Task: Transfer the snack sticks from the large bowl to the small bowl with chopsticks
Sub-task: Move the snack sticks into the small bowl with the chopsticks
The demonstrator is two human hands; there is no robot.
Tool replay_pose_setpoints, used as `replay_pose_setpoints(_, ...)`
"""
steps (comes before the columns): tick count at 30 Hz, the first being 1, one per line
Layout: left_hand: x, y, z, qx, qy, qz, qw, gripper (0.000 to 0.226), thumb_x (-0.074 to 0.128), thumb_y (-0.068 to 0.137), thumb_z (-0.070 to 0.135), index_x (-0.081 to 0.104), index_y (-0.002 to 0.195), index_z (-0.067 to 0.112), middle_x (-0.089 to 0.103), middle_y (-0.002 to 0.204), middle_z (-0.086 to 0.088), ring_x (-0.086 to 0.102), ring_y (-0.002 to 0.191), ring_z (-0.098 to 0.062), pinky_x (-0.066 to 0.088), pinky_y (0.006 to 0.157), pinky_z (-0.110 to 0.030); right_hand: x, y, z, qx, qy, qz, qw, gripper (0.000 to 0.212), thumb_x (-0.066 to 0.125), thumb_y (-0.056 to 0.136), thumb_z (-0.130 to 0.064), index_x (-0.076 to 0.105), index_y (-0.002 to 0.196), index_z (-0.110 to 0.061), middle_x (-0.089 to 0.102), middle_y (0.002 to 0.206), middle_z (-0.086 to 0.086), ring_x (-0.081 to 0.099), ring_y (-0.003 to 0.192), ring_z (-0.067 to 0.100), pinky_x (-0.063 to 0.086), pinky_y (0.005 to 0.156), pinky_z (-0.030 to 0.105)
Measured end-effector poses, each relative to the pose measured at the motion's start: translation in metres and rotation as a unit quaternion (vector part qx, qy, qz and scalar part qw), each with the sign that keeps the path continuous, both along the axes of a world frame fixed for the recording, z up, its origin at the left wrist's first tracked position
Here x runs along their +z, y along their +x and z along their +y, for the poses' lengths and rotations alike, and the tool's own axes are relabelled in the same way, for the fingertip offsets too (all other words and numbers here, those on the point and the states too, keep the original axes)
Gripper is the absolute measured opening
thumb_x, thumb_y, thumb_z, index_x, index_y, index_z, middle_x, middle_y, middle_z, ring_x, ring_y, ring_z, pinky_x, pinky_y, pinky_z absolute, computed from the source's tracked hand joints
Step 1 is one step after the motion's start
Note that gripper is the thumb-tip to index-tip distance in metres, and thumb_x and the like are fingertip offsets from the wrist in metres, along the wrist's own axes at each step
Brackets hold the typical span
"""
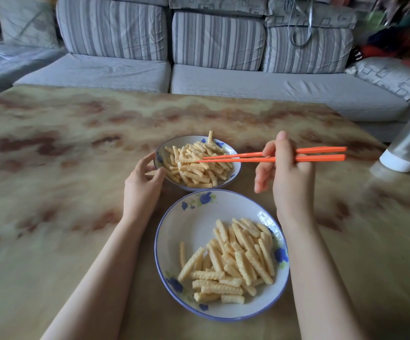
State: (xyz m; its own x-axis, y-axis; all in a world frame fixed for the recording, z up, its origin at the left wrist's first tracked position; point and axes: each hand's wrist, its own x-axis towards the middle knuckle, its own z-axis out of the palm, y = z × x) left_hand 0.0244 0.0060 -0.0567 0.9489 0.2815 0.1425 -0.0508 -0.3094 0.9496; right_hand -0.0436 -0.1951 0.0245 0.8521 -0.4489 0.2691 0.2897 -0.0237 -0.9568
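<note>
A: Where are the ridged pale-yellow snack sticks (233, 261)?
B: A pile is seen in the large white blue-flowered ceramic bowl (194, 224), at the near edge of the marbled tan desk (64, 192), mostly on its right side. More are heaped in the small white blue-flowered ceramic bowl (238, 168), just beyond it.
A: Hands?
B: The small bowl's left rim is gripped by the left hand (142, 185), with fingers and thumb curled round it. The orange plastic chopsticks (321, 157) are held by the right hand (287, 173), with the tips nearly together over the small bowl's heap. Whether a stick is pinched cannot be told.
A: Handling?
B: The sticks are judged light, stiff and brittle, and some purchase should be given by the ridges. Each is best taken at mid-length, across its width, with light pressure. Otherwise it may be snapped or swivelled loose.
</note>
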Motion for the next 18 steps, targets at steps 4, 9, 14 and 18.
replay_pose_setpoints(4,0.001,-0.001,-0.001,0.003,0.004,-0.001,1.000,0.040,0.057,0.089,0.018,0.058,0.127,0.028,0.067,0.100,0.006,0.062,0.070,0.000,0.042,0.062,-0.005,0.001,0.000,-0.003,0.004,0.003,-0.006,1.000,0.041,0.040,0.103,-0.029,0.050,0.068,-0.012,0.045,0.037,0.002,0.042,0.031,0.019,0.033,0.036,0.025)
replay_pose_setpoints(9,0.002,-0.001,-0.001,0.001,-0.002,0.000,1.000,0.042,0.056,0.089,0.017,0.059,0.129,0.027,0.067,0.101,0.006,0.064,0.072,-0.004,0.047,0.070,-0.018,0.019,-0.013,-0.016,0.024,0.003,-0.031,0.999,0.041,0.039,0.103,-0.027,0.048,0.066,-0.012,0.042,0.034,0.001,0.038,0.027,0.019,0.026,0.035,0.020)
replay_pose_setpoints(14,0.002,-0.002,-0.001,0.003,0.010,-0.001,1.000,0.040,0.057,0.089,0.016,0.059,0.128,0.028,0.067,0.100,0.007,0.062,0.074,0.001,0.044,0.069,-0.010,0.037,-0.035,-0.026,0.171,-0.078,0.032,0.982,0.043,0.042,0.099,-0.032,0.047,0.062,-0.012,0.037,0.035,0.003,0.031,0.026,0.020,0.027,0.034,0.018)
replay_pose_setpoints(18,0.001,-0.001,-0.001,-0.001,0.001,0.002,1.000,0.042,0.057,0.088,0.017,0.059,0.129,0.028,0.069,0.101,0.005,0.067,0.086,-0.015,0.049,0.082,-0.028,0.044,-0.049,-0.022,0.269,-0.120,0.077,0.953,0.040,0.046,0.090,-0.040,0.049,0.060,-0.014,0.038,0.034,0.007,0.033,0.023,0.020,0.026,0.033,0.016)
